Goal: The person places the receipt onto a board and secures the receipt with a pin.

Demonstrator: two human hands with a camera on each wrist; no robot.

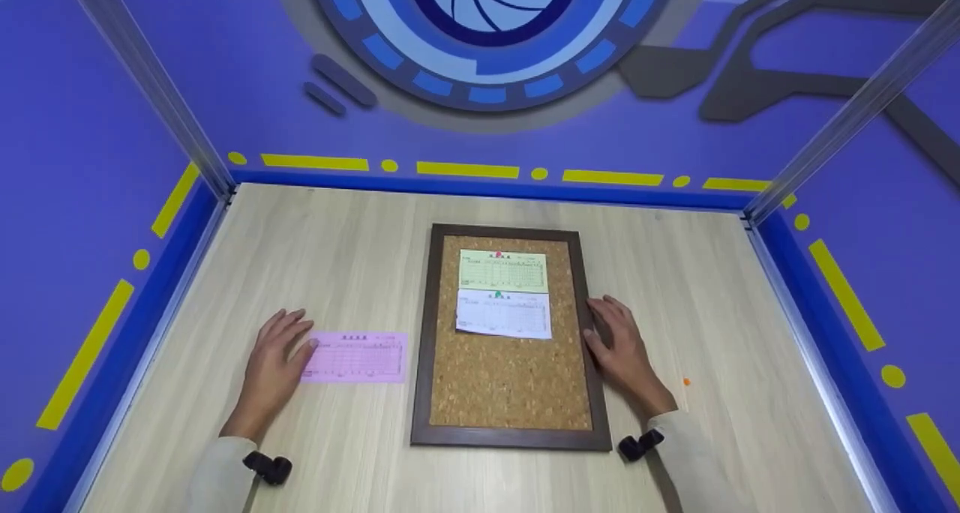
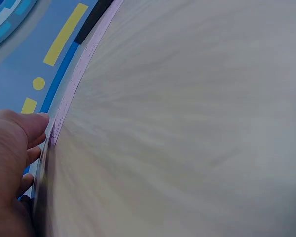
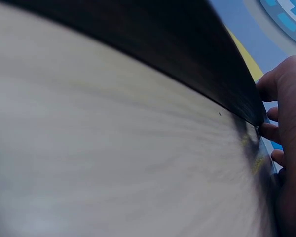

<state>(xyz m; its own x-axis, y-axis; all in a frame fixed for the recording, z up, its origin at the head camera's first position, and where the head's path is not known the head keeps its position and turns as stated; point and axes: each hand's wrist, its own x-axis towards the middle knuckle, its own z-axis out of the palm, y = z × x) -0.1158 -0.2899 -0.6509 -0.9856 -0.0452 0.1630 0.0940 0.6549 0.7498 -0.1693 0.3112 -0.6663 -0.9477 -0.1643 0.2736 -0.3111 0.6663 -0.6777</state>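
Note:
A cork board [image 1: 510,385] with a dark brown frame lies flat on the table. On it a green form slip [image 1: 502,273] hangs under a red pushpin [image 1: 498,255]. Just below, a white form slip [image 1: 504,318] has a green pushpin [image 1: 498,295] at its top. Left of the board lies a pink form slip [image 1: 360,359], loose on the table. My left hand [image 1: 274,367] rests at that slip's left end, thumb touching its edge and fingers loosely spread. My right hand [image 1: 622,348] touches the frame's right side with thumb and fingertips, not wrapped round it.
A tiny orange object [image 1: 685,382], too small to identify, lies on the wooden table [image 1: 337,250] right of my right hand. Blue and purple panels [image 1: 480,142] with yellow markings wall the table at the back and both sides.

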